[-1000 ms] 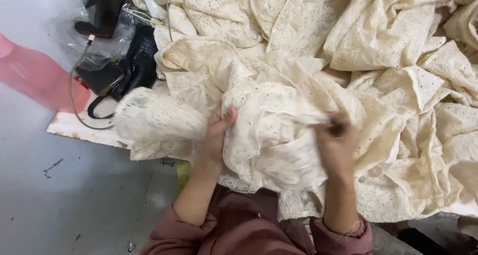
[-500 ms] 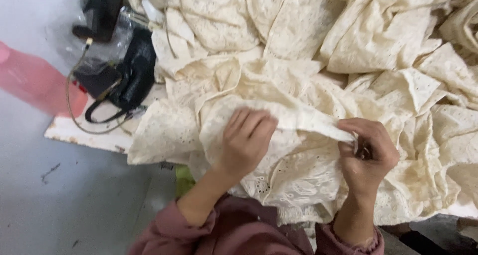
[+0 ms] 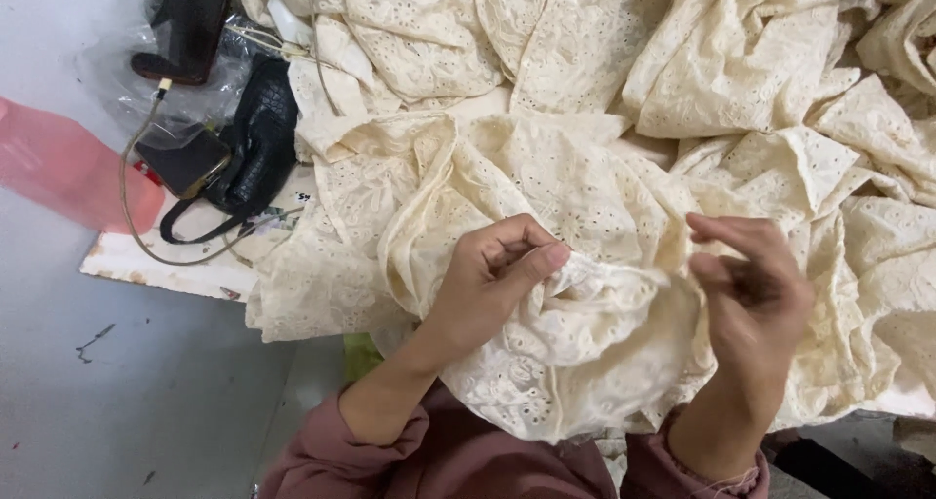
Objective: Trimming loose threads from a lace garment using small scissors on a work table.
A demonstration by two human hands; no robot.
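A cream eyelet-lace fabric piece (image 3: 575,197) lies bunched in front of me on a large heap of the same cloth. My left hand (image 3: 492,275) pinches a fold of it between thumb and fingers near the middle. My right hand (image 3: 751,289) is curled at the fabric's right side, fingers bent over a gathered edge; what sits between the fingertips is hidden. Both arms wear dusty pink sleeves (image 3: 390,460).
More cream lace pieces (image 3: 780,60) cover the table to the back and right. A black handbag (image 3: 249,143), a dark phone (image 3: 183,163) on a cable, a black pouch (image 3: 187,26) on clear plastic and a pink object (image 3: 68,168) lie at the left. Grey floor (image 3: 117,402) is below.
The fabric has been pulled up and gathered toward me. My left hand turned from flat on the cloth to pinching a fold; my right hand rose and shifted right.
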